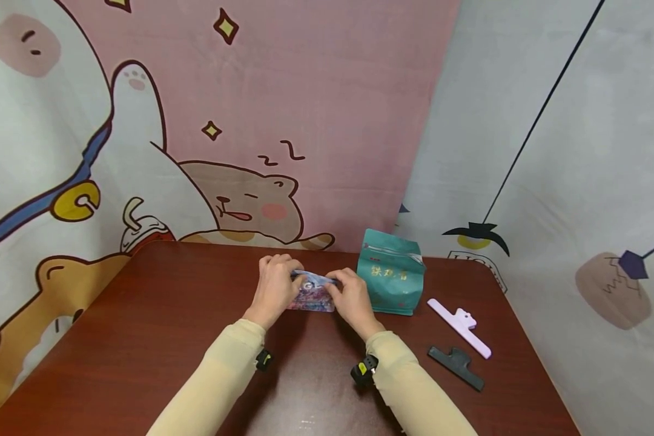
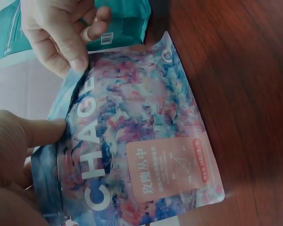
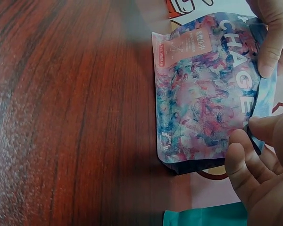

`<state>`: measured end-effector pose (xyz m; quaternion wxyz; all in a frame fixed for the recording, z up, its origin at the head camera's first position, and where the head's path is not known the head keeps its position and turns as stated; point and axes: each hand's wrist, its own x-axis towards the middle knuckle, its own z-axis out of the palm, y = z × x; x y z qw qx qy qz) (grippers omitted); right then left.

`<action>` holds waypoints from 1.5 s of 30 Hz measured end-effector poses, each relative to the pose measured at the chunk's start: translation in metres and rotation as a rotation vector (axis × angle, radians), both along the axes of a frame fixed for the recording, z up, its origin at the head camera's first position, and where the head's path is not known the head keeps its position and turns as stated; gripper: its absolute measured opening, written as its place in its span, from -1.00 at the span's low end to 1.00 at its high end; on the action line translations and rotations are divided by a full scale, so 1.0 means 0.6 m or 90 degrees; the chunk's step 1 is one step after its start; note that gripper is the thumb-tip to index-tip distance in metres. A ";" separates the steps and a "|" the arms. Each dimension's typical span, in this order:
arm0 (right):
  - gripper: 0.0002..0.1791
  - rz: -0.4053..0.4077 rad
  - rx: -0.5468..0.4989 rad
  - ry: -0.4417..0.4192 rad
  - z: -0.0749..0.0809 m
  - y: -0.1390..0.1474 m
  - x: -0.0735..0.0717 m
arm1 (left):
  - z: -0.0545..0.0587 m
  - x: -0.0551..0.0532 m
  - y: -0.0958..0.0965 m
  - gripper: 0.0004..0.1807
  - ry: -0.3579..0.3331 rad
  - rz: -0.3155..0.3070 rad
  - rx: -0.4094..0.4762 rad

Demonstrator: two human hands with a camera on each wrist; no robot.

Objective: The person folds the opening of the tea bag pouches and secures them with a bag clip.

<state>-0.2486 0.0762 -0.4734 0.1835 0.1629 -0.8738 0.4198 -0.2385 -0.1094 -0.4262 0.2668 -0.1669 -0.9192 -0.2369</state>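
A multicoloured tea pouch in blue, pink and purple, printed CHAGE with a pink label, stands on the table between both hands. My left hand pinches its top edge on the left, thumb on the front face. At the other end of that edge, my right hand pinches the pouch between thumb and fingers. The top strip looks bent over along the edge in the left wrist view. Just right of my right hand stands a teal bag with gold characters.
On the right of the brown table lie a lilac bag clip and, nearer, a black bag clip. A cartoon-printed cloth hangs behind the table's back edge.
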 end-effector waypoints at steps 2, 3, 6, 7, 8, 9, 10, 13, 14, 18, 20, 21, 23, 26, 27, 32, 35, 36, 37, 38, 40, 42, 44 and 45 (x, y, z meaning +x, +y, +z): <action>-0.90 -0.001 0.002 -0.004 0.001 0.001 0.001 | -0.002 0.000 0.002 -0.90 0.007 -0.004 0.004; -0.89 0.000 0.003 -0.003 0.001 0.002 0.002 | -0.003 -0.001 0.003 -0.90 0.010 -0.005 0.006; -0.84 0.002 0.016 0.006 0.004 0.006 0.007 | -0.005 -0.002 0.002 -0.89 0.005 -0.006 0.012; -0.82 0.004 0.020 0.010 0.004 0.007 0.010 | -0.006 -0.002 0.002 -0.89 0.002 -0.005 0.012; -0.80 0.004 0.025 0.014 0.005 0.008 0.012 | -0.006 -0.002 0.001 -0.89 -0.002 -0.005 0.012; -0.78 0.004 0.030 0.019 0.006 0.010 0.015 | -0.007 -0.002 0.000 -0.89 -0.007 -0.005 0.012; -0.77 0.003 0.035 0.022 0.008 0.012 0.018 | -0.007 -0.003 -0.001 -0.90 -0.012 -0.005 0.012; -0.75 0.003 0.036 0.029 0.012 0.016 0.024 | -0.006 -0.003 -0.002 -0.90 -0.021 -0.007 0.013; -0.75 0.002 0.037 0.032 0.013 0.017 0.026 | -0.005 -0.003 -0.003 -0.90 -0.024 -0.008 0.015; -0.77 0.001 0.044 0.053 0.015 0.024 0.028 | -0.004 -0.003 -0.004 -0.89 -0.022 -0.013 0.017; -0.78 0.002 0.045 0.062 0.015 0.028 0.029 | -0.003 -0.002 -0.003 -0.89 -0.020 -0.016 0.017; -0.78 0.003 0.045 0.069 0.016 0.030 0.031 | -0.003 -0.002 -0.003 -0.89 -0.017 -0.017 0.015; -0.78 0.005 0.046 0.082 0.017 0.034 0.033 | -0.003 -0.001 -0.003 -0.89 -0.012 -0.017 0.013; -0.77 0.009 0.045 0.094 0.021 0.041 0.038 | -0.003 -0.001 -0.004 -0.89 -0.004 -0.019 0.010; -0.78 0.010 0.047 0.095 0.021 0.043 0.039 | -0.003 0.000 -0.004 -0.89 -0.004 -0.020 0.010; -0.78 0.013 0.053 0.073 0.025 0.056 0.049 | -0.002 0.001 -0.004 -0.90 -0.007 -0.027 0.015; -0.78 0.013 0.060 0.059 0.028 0.067 0.054 | -0.003 0.002 -0.005 -0.90 -0.016 -0.027 0.018; -0.78 0.014 0.060 0.056 0.029 0.071 0.056 | -0.003 0.002 -0.005 -0.90 -0.017 -0.026 0.019; -0.78 0.015 0.060 0.053 0.030 0.075 0.057 | -0.003 0.001 -0.005 -0.90 -0.018 -0.026 0.019; -0.78 0.016 0.061 0.052 0.031 0.079 0.059 | -0.003 0.001 -0.005 -0.90 -0.019 -0.026 0.018; -0.79 0.020 0.061 0.053 0.030 0.089 0.061 | -0.004 0.000 -0.005 -0.89 -0.016 -0.026 0.015; -0.80 0.025 0.059 0.049 0.030 0.098 0.064 | -0.005 0.000 -0.005 -0.89 -0.012 -0.027 0.013; -0.80 0.030 0.059 0.037 0.030 0.106 0.067 | -0.005 0.000 -0.005 -0.89 -0.011 -0.028 0.011; -0.80 0.033 0.058 0.031 0.030 0.109 0.069 | -0.005 0.000 -0.006 -0.89 -0.012 -0.028 0.010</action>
